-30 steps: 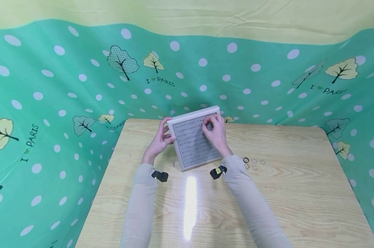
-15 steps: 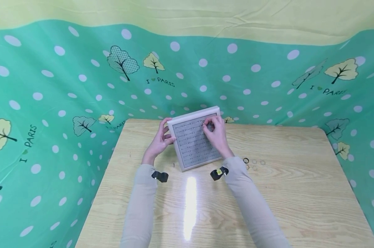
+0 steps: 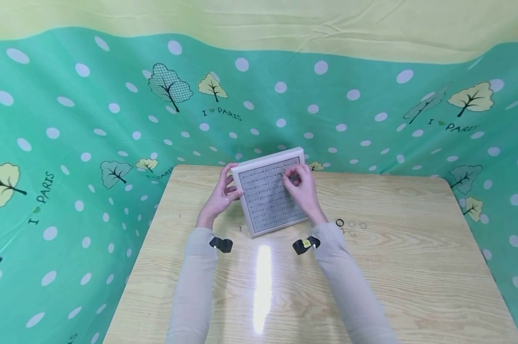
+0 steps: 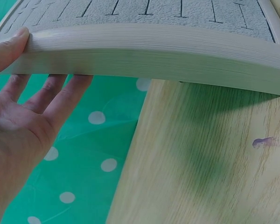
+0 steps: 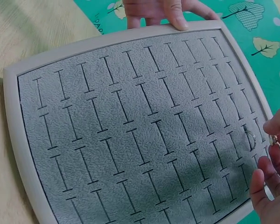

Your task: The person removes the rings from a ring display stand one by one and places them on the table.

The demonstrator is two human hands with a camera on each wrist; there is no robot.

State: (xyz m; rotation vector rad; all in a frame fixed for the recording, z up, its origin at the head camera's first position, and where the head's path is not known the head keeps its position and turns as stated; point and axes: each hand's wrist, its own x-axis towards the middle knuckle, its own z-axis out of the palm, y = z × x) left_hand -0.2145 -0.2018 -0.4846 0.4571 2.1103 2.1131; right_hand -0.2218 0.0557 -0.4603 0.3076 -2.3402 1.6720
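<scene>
A light-framed ring display tray (image 3: pixel 270 195) with a grey slotted pad stands tilted on the table. My left hand (image 3: pixel 218 196) grips its left edge; in the left wrist view the thumb (image 4: pixel 16 44) lies on the frame and the other fingers reach underneath. My right hand (image 3: pixel 302 191) is over the tray's upper right part. Between its thumb and finger it pinches a small shiny ring (image 5: pixel 273 139). Beside these fingertips, another ring (image 5: pixel 251 140) stands in a slot of the pad. The right wrist view cuts off part of the right hand.
To the right of the tray, a black ring (image 3: pixel 339 222) lies on the wooden table (image 3: pixel 413 267) with several pale rings (image 3: pixel 363 225). A green dotted cloth (image 3: pixel 280 105) hangs close behind the tray. A small purple mark (image 4: pixel 265 142) shows on the wood.
My right hand has drawn slightly right and down, a little off the tray's upper right slots, with the pinch kept. The left hand and the tray have stayed in place.
</scene>
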